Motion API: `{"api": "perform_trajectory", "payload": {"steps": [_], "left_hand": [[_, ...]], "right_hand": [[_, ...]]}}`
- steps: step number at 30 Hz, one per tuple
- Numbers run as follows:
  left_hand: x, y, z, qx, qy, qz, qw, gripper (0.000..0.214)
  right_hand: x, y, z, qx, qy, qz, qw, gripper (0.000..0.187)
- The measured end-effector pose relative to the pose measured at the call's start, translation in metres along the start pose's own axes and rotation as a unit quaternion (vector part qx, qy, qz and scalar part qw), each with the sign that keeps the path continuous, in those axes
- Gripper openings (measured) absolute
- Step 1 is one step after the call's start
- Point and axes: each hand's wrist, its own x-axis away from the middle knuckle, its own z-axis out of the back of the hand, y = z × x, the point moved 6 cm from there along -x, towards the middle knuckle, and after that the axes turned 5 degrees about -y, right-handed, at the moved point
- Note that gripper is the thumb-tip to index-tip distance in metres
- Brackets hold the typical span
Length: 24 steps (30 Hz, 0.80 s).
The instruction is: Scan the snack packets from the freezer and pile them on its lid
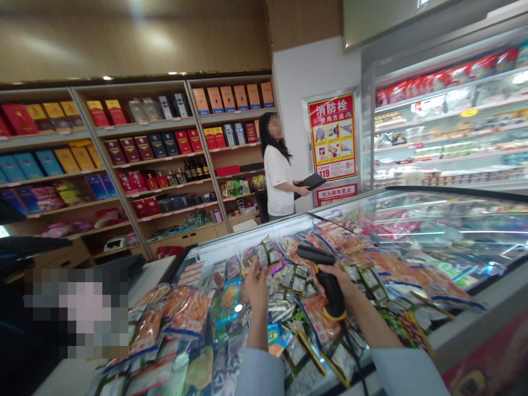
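My left hand (256, 284) is closed on a small green-and-white food packet (268, 253), holding it up over the open chest freezer (231, 247). My right hand (335, 280) grips a black handheld barcode scanner (325, 278) with a yellow band at its base. The scanner's head points left toward the packet. Below both hands lie several sealed packets of frozen food (185, 308). Light blue sleeves cover both my forearms.
A person in a white T-shirt (278, 181) stands at the back holding a dark tablet. Wooden shelves (144, 159) of boxed goods line the back wall. A glass-lidded freezer section (433, 231) and an upright chiller (449, 126) are on the right.
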Motion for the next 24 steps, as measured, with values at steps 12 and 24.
{"api": "perform_trajectory", "payload": {"steps": [12,24], "left_hand": [[-0.0001,0.0015,-0.0020,0.043,-0.003,0.002,0.999,0.044],[0.0006,-0.0004,-0.0051,0.074,-0.001,0.014,0.997,0.050]], "right_hand": [[0.0013,0.0076,0.0053,-0.008,0.029,-0.019,0.999,0.028],[0.0000,0.0039,0.0075,-0.072,0.027,-0.036,0.996,0.035]]}}
